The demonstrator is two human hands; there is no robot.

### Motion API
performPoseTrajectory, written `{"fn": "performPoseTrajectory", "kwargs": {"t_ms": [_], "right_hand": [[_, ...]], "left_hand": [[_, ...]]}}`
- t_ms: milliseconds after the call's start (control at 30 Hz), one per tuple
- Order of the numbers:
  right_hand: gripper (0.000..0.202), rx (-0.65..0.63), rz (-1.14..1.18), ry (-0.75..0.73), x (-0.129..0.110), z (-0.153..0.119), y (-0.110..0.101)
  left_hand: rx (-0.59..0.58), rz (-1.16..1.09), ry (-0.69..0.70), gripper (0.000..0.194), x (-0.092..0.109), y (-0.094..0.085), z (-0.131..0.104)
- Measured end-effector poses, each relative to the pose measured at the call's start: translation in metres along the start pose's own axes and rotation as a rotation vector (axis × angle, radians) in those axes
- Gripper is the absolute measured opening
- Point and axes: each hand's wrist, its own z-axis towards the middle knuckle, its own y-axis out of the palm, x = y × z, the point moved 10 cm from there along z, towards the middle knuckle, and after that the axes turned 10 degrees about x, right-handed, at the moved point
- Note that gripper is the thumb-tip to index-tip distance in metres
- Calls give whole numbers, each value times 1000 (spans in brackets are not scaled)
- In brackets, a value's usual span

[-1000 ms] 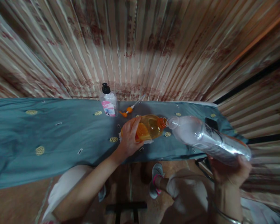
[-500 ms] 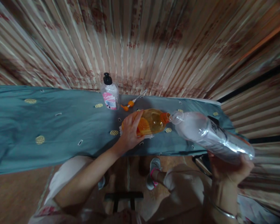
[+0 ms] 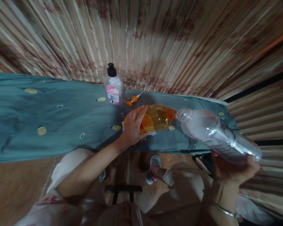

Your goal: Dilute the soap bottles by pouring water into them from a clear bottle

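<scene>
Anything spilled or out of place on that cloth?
No spill is visible. The orange pump looks odd: it lies loose on the teal cloth, fitted to no bottle, beyond the amber bottle the left hand holds.

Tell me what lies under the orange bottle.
A white paper-like piece pokes out from under the orange bottle, over the teal cloth. The rest is covered by the bottle and the left hand, so its full shape is hidden.
</scene>
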Motion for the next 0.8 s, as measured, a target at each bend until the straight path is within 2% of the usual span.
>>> {"fn": "performPoseTrajectory", "kwargs": {"t_ms": [200,567,800], "right_hand": [[39,-38,-21,-20,-1,1,2],[40,-17,-13,-7,1,1,-1],[39,-11,-18,-2,3,4,-7]], "left_hand": [[2,6,-2,102,-1,1,-1],[5,3,0,101,-2,2,-2],[48,10,47,103,-1,1,-2]]}}
